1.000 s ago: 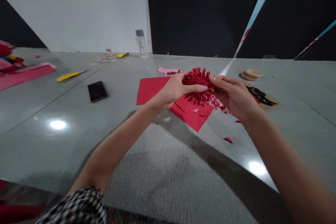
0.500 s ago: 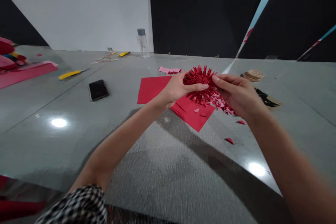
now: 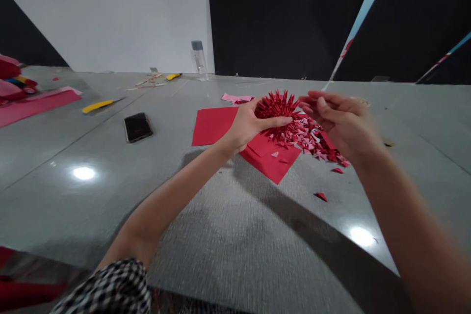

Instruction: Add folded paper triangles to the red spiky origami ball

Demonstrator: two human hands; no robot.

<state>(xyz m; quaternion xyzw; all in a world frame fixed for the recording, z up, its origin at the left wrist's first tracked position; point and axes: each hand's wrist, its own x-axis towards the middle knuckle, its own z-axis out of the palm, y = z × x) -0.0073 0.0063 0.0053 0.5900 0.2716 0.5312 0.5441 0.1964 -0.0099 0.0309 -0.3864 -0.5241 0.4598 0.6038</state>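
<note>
The left hand (image 3: 245, 125) is grasping a spiky red paper ball (image 3: 278, 107), with the thumb lying across its near side and the other fingers curving behind its left edge. The ball is showing many narrow, pointed spikes, which are packed densely and are spreading outward in all directions; along the top they are standing up like a crown. Its colour is a deep red, looking darker in the gaps between the spikes. The ball is sitting in view over the red paper sheets (image 3: 213, 126) and beside a heap of pink and red paper triangles (image 3: 311, 141) on the grey table (image 3: 221, 250); I cannot tell whether its underside is touching them. The right hand (image 3: 349, 125) is hovering just to the right of the ball, apart from it, with the fingers bending toward the thumb. This hand is blurring, so I cannot tell whether it is pinching a small red piece. Behind the ball, a pink paper strip (image 3: 236, 97) is lying.
</note>
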